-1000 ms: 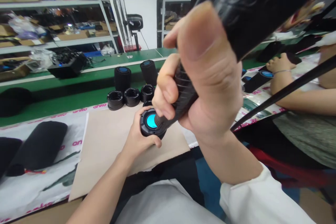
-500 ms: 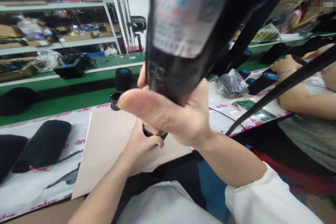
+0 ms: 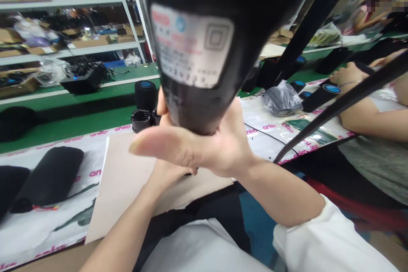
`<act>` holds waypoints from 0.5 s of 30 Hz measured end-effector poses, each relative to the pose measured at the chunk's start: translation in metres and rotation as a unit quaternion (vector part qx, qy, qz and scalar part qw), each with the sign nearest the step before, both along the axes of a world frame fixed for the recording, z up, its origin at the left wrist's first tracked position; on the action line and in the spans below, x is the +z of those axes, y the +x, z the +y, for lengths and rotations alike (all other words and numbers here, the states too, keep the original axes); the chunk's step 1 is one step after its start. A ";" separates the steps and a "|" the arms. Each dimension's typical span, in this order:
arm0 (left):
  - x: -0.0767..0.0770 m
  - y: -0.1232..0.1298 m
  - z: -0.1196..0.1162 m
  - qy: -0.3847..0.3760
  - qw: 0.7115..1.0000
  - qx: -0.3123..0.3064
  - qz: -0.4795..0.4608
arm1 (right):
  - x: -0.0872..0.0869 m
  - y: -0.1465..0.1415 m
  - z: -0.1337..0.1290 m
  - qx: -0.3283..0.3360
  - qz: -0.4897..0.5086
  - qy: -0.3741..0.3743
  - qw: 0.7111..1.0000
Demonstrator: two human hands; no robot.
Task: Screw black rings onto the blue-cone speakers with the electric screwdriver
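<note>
Right grip (image 3: 207, 148) clenching black tool (image 3: 207, 46), long axis leaning up; left grip (image 3: 168, 174) sitting nearer dark part (image 3: 189, 174) below, hold hidden, can't tell.

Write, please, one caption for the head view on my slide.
The right hand, gripping a labelled black handheld tool, partly hides the left hand over a beige cardboard sheet.

The glossy black, tapering plastic handheld tool (image 3: 219, 4) fills the upper centre, narrow end pointing down, its white label printed in red, blue and black, with a double square. Below centre, only a sliver of a black piece (image 3: 190, 173) shows.
</note>
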State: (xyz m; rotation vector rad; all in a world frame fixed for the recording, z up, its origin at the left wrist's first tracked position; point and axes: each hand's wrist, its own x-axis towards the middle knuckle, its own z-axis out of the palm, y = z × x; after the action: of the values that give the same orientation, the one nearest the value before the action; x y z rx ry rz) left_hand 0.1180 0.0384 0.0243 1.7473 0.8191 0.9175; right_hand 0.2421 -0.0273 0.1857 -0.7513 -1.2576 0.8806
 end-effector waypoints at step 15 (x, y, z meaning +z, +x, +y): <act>-0.006 0.000 -0.002 0.025 0.996 -0.030 -0.085 | -0.093 0.089 0.072 -0.284 0.046 0.075 0.955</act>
State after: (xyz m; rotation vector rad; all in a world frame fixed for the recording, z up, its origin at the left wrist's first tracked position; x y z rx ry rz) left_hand 0.1182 0.0364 0.0187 1.6997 0.6353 1.0385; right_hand 0.3313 0.0449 0.0926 -0.8780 -0.9355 0.3411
